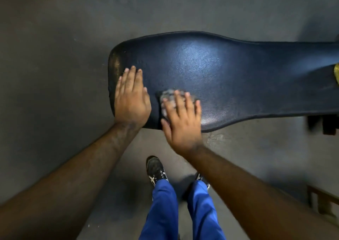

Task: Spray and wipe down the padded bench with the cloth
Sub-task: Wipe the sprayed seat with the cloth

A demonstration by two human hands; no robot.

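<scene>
Wiping step. Right hand [181,122], fingers spread, pressing crumpled grey cloth [169,97] onto dark blue padded vinyl bench [229,71], near its wide end. Left hand [131,96] flat, fingers together, bracing. Next: probably sweeping toward narrow end.

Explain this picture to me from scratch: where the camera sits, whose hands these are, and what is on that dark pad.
There is no machine here. The single picture comes from a camera worn on a person's head, looking down. The padded bench is dark blue and shiny. The left hand lies flat and open on its rounded end, holding nothing. The right hand presses a grey cloth against the pad, fingers spread over it. Below are blue trousers and dark shoes on a grey floor.
</scene>
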